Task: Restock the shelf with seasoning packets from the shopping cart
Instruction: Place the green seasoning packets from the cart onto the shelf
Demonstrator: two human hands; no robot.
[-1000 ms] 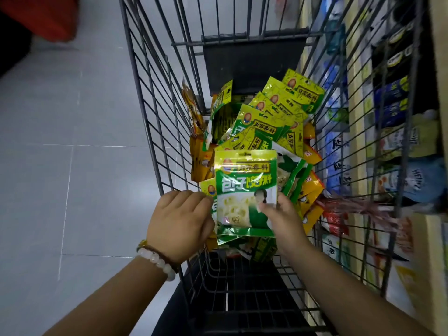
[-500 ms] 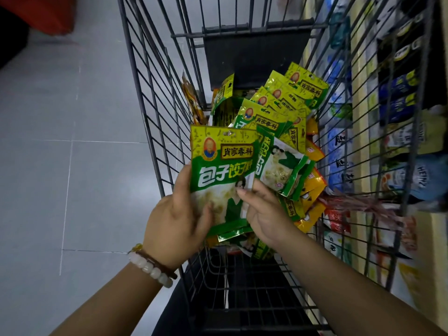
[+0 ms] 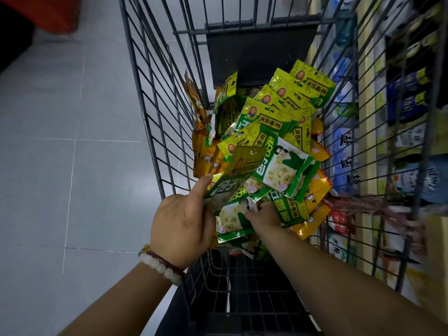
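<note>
A wire shopping cart [image 3: 155, 132] holds a heap of green-and-yellow seasoning packets [image 3: 278, 122] with some orange ones beneath. My left hand [image 3: 184, 221] grips a tilted green packet [image 3: 235, 175] at the near end of the heap, thumb along its edge. My right hand [image 3: 263, 215] reaches into the pile just right of it, fingers curled round the edge of another green-and-white packet [image 3: 232, 221] lying below. The fingertips are partly hidden by packets.
The store shelf [image 3: 368, 117] runs along the right of the cart, stocked with blue, green and white bags. Grey tiled floor [image 3: 60, 154] lies to the left. A red object [image 3: 48, 10] sits at the far upper left.
The packet held upright in both hands has tipped over into my left hand alone. My right hand has let go of it and dropped lower into the pile onto another packet.
</note>
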